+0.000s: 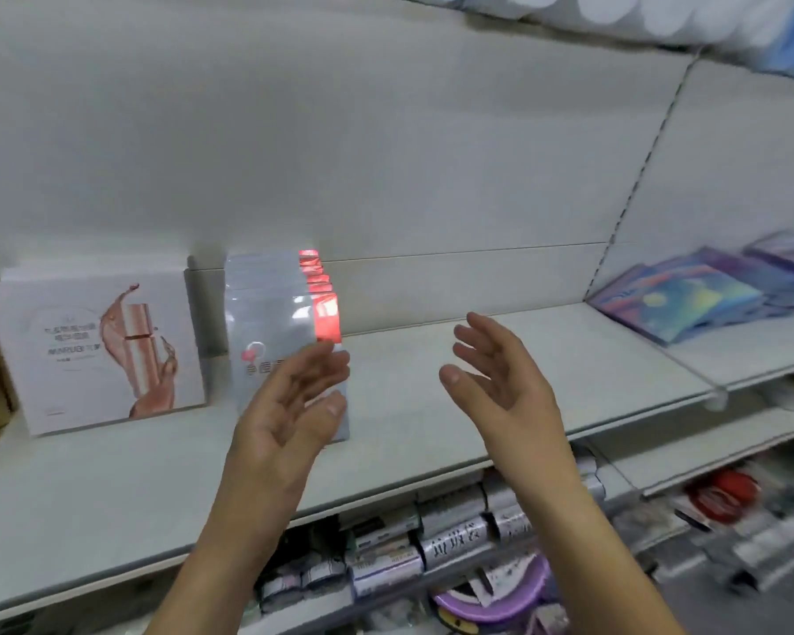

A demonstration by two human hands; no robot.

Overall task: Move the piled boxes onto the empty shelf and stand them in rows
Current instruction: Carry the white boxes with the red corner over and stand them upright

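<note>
Five silver-red boxes stand in one row; left hand and right hand empty, fingers spread.

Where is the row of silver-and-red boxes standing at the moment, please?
In the head view, the silver-and-red boxes stand left of centre on the shelf, just right of the white boxes and directly behind the left hand.
</note>
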